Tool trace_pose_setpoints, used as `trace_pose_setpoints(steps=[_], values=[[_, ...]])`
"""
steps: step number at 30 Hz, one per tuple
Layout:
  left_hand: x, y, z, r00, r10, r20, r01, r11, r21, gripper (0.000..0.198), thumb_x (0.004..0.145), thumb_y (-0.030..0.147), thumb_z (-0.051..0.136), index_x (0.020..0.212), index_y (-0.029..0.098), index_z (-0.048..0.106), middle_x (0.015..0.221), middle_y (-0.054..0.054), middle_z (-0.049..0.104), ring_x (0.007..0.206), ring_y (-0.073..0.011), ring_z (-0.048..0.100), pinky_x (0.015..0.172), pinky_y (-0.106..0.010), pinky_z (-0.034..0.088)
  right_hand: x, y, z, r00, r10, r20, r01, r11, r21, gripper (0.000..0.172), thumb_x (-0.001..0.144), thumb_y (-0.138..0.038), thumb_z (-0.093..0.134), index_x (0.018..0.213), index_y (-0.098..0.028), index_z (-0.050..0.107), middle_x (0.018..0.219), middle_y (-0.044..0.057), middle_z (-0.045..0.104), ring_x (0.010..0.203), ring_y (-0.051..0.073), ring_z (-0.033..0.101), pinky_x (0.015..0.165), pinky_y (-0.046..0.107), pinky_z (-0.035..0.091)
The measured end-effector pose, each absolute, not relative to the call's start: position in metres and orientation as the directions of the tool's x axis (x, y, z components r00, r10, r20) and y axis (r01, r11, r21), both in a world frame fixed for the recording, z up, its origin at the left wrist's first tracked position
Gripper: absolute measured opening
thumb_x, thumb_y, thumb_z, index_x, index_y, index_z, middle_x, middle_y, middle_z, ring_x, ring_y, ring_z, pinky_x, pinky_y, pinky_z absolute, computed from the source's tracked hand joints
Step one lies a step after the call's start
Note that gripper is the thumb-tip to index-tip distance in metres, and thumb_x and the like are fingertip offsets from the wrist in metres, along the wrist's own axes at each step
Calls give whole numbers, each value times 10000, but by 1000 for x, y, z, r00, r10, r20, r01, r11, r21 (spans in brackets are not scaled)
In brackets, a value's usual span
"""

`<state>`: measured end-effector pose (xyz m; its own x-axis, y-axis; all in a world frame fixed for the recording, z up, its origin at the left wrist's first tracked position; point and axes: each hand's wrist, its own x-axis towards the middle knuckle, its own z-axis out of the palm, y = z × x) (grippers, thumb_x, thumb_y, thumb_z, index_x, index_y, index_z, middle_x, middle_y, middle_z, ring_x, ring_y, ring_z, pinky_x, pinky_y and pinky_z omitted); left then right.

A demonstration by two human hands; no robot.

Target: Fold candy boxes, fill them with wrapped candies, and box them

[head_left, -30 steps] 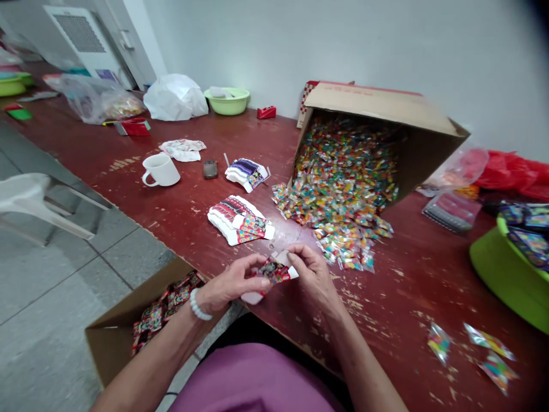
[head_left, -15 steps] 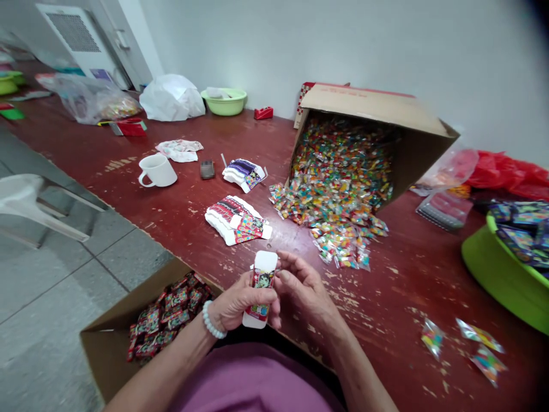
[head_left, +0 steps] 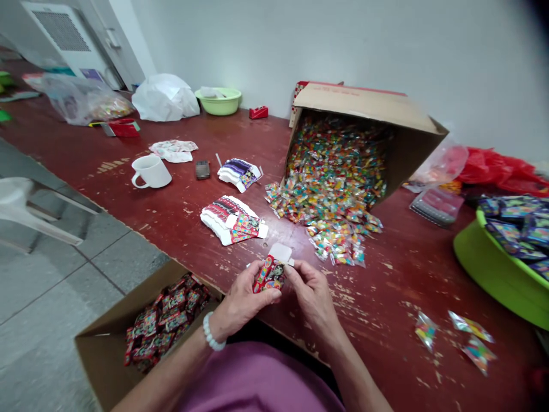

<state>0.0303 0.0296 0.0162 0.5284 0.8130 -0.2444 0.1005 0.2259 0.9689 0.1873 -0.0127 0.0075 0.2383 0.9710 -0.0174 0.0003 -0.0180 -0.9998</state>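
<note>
A small red printed candy box [head_left: 270,276] is held between both hands above the front edge of the table, its white end flap standing up. My left hand [head_left: 246,294], with a bead bracelet at the wrist, is closed around the box's left side and lower end. The fingers of my right hand [head_left: 313,289] pinch its right side near the flap. Behind them lie a stack of flat red cartons [head_left: 234,220] and a smaller stack of purple cartons [head_left: 239,173]. Clear packets of colourful candy [head_left: 338,240] spill toward my right hand.
A tipped cardboard box [head_left: 364,100] full of candy packets stands behind. An open carton [head_left: 98,337] of finished red boxes is at lower left. A green basin [head_left: 484,274] holds purple boxes. A white mug [head_left: 152,171] and loose packets [head_left: 478,353] lie on the table.
The candy box has turned from upright and flat to tilted, showing its printed side, with its lower flap out of sight. My right hand has closed onto it. The view has shifted slightly.
</note>
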Motion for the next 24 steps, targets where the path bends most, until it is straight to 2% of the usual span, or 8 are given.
trace_pose_setpoints(steps=[3,6,9,12,14,19,24], values=[[34,24,17,500,799,-334,-10,391,920,504,674,277,786,1115,199,553,893,-3,630,645,-109,587,620,-265,542,182,-14,6,241,969,-59,-124,-29,-992,293,879,-391,611,1090,-194,665,913,30,703,840,198,640,777,306,508],[38,21,16,551,754,-357,-124,497,859,568,672,279,803,1147,194,503,870,5,603,566,-76,545,564,-256,530,175,-15,3,262,957,-121,-271,-47,-961,307,843,-386,661,1087,-205,617,887,18,694,753,167,642,701,281,520],[39,20,15,518,799,-305,-56,387,920,570,703,290,786,1177,181,488,990,-47,627,757,-138,616,678,-268,536,171,-15,1,306,938,-165,-328,-59,-943,287,804,-387,702,999,-223,569,781,-18,664,637,143,614,602,258,505],[36,20,17,443,870,-216,75,204,976,601,763,267,731,1271,210,415,1158,-85,626,989,-193,626,864,-312,513,172,-14,1,363,922,-133,-278,-29,-960,308,784,-370,719,986,-229,534,799,-17,660,707,152,621,660,267,507],[35,20,19,429,889,-161,74,142,987,619,804,251,683,1327,246,352,1227,-90,616,1044,-204,630,906,-332,507,173,-15,0,381,920,-90,-216,-6,-976,282,799,-359,701,987,-230,534,828,-13,654,746,152,613,690,267,496],[32,19,17,457,877,-150,81,127,989,552,840,273,642,1343,271,413,1179,-69,649,990,-209,665,861,-321,533,173,-17,-5,362,931,-34,-177,33,-984,228,842,-351,660,1018,-230,579,879,-3,651,780,150,596,720,263,480],[27,21,12,491,847,-204,55,204,977,429,885,383,596,1263,225,467,884,-29,685,761,-181,666,676,-279,533,174,-19,-7,297,954,-44,-202,17,-979,228,859,-386,648,1015,-221,625,919,16,671,818,166,605,739,275,490]])
